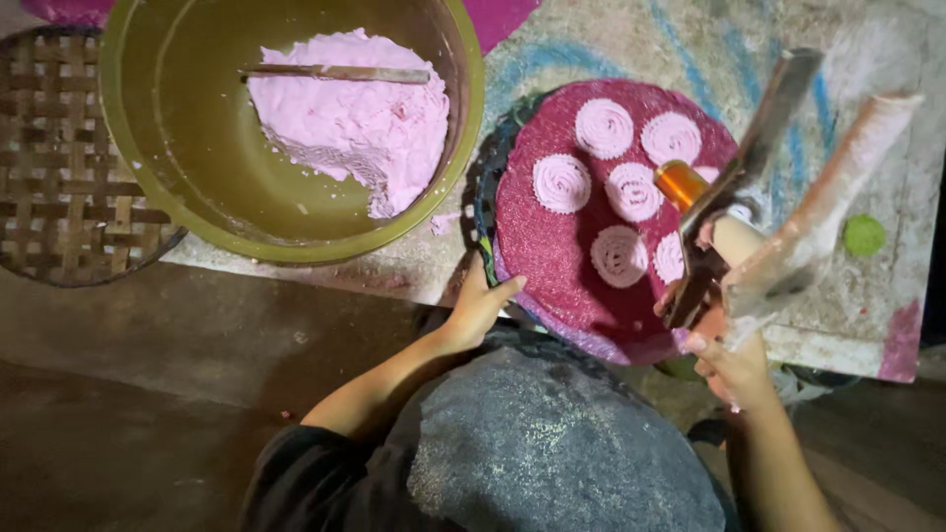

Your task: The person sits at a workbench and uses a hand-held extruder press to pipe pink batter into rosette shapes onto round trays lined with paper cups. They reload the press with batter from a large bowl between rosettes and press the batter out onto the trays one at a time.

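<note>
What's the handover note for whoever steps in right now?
Left hand: gripping the near-left edge of the round red mat.
Right hand: gripping the press by its handles, held over the mat's right side.
Done: about seven pink spirals on the mat.
Left: the mat's near and left parts are bare; pink dough remains in the green tub, a stick lying on it.

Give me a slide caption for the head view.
Left hand steadies a round pink mat of dough spirals; right hand works a press.
</note>
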Demonstrator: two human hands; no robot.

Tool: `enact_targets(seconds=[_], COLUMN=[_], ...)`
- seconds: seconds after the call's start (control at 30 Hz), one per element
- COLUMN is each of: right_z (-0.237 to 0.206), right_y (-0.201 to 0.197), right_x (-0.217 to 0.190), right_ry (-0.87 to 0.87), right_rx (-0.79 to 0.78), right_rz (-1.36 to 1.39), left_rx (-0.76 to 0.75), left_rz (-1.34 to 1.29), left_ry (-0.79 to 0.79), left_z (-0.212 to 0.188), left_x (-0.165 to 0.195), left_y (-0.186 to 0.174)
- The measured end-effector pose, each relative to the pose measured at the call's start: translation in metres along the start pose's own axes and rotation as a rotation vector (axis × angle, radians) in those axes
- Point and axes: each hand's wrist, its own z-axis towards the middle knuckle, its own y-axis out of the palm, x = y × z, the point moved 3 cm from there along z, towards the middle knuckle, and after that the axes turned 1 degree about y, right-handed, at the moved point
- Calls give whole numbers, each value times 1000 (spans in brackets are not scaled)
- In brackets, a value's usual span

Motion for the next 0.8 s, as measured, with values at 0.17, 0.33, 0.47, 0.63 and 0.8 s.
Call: enact_targets(seconds=[0.17,0.33,0.47,0.63,0.8], right_z=[11,28,32,46,84], right_y=[-4,12,26,38,25], right_x=[5,0,-10,-28,-33], right_ry=[-2,200,474,660,675], right_rx=[-59,-349,-556,-689,-580], right_rz=[-49,244,146,125,-254], left_rx=[159,41,-632,-1017,-893], left_rz=[564,855,-648,-816,-791], left_ry=[269,680,8,108,173], left_z=[-5,-29,56,69,111], left_x=[52,123,160,172,159], left_y=[2,20,49,63,53])
